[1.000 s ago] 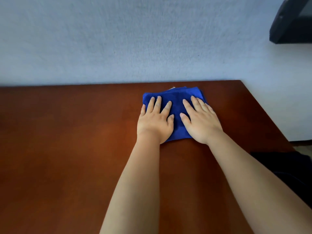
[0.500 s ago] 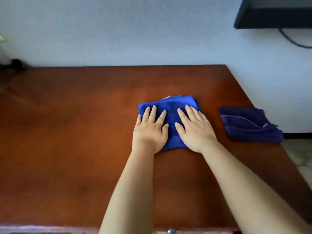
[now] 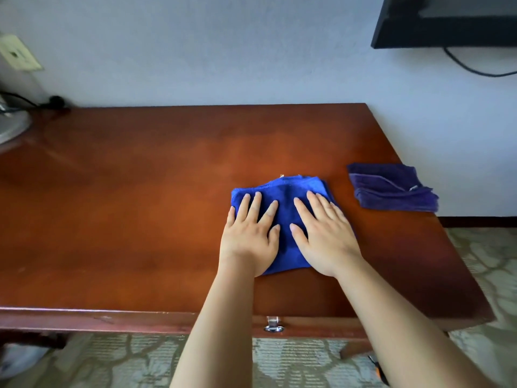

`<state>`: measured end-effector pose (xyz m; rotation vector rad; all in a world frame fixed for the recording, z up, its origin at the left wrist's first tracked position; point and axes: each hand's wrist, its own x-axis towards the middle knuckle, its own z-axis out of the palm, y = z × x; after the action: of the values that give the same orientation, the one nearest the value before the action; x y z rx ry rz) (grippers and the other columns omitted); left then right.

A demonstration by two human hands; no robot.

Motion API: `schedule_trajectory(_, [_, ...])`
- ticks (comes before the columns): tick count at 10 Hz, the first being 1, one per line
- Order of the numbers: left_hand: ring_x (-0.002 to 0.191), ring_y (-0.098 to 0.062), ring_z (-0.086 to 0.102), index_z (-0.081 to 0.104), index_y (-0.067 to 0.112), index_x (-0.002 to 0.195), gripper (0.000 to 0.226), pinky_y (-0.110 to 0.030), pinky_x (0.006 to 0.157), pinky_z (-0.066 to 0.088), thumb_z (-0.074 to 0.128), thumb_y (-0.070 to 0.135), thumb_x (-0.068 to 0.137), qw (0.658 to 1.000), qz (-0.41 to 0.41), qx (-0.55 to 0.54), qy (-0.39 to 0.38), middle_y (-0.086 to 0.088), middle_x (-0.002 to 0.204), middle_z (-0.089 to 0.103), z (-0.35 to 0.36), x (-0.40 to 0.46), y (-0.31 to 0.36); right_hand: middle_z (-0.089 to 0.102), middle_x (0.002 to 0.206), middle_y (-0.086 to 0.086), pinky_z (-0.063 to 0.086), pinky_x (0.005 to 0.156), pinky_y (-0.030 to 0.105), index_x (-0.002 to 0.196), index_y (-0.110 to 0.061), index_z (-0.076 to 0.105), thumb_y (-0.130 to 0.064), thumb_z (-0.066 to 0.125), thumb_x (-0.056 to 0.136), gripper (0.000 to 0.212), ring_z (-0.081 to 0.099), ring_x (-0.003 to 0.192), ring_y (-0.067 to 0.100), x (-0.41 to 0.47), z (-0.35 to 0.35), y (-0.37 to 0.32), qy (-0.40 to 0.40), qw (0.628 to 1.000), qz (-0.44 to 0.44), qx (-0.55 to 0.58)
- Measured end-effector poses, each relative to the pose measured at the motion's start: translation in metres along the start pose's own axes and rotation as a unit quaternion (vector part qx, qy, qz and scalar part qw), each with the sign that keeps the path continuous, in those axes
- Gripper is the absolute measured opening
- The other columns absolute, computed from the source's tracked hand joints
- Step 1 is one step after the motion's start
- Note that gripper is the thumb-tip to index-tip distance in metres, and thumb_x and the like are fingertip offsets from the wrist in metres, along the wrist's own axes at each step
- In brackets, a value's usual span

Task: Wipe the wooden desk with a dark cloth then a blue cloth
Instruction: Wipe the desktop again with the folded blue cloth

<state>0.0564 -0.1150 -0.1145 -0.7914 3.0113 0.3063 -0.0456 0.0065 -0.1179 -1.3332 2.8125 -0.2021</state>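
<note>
The blue cloth [image 3: 282,203] lies folded on the desk [image 3: 140,197], right of the desk's middle and a little nearer its front edge than the wall. Both hands lie flat on it, side by side. The left hand [image 3: 250,239] covers the cloth's left part, fingers straight and spread, palm down. The right hand [image 3: 326,236] presses its right part the same way, fingers straight and fanned a bit toward the left. Neither hand grips the cloth; a strip of blue shows between the two thumbs.

Right of the blue cloth, apart from it and near the desk's right edge, the dark cloth [image 3: 391,189] sits folded in a loose stack, untouched.

On the desk's front face, below the hands, hangs a small metal drawer pull [image 3: 273,325]. At the desk's far left corner stands a grey round base [image 3: 12,127] with a black cable [image 3: 33,103] by it. Above the desk's right end a black screen [image 3: 447,21] hangs on the wall. Patterned carpet [image 3: 307,359] lies under the desk.
</note>
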Motion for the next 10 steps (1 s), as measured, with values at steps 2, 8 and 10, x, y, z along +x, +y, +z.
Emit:
schedule_trajectory(2, [0.148,-0.016,-0.014,0.003,0.034,0.154,0.054,-0.038,0.119,-0.008,0.018,0.042,0.103,1.000,0.006,-0.001,0.004,0.001,0.162,-0.009,-0.005,0.052,-0.009,0.002,0.161,0.003,-0.003,0.117,0.030,0.154,-0.024,0.009,-0.047,0.024,0.100,0.060,0.000,0.148,0.016,0.050,0.000,0.008,0.014,1.000,0.008,-0.008])
schedule_trajectory(8, [0.148,-0.018,-0.013,0.004,0.032,0.154,0.054,-0.040,0.119,-0.006,0.018,0.043,0.103,1.000,-0.013,-0.008,0.008,0.000,0.162,-0.008,0.000,0.003,0.005,-0.001,0.161,0.003,-0.003,0.118,0.031,0.154,-0.023,0.006,-0.046,0.020,0.101,0.059,-0.002,0.148,0.016,0.006,-0.004,0.003,-0.003,1.000,0.011,0.002])
schedule_trajectory(10, [0.148,-0.019,-0.011,0.005,0.032,0.154,0.054,-0.040,0.119,-0.006,0.019,0.043,0.103,1.000,-0.001,-0.003,0.007,-0.001,0.162,-0.006,0.012,-0.061,0.054,-0.003,0.161,0.003,-0.004,0.118,0.029,0.154,-0.023,0.004,-0.046,0.020,0.102,0.059,-0.004,0.148,0.015,-0.080,-0.011,0.026,-0.016,1.000,0.013,0.006])
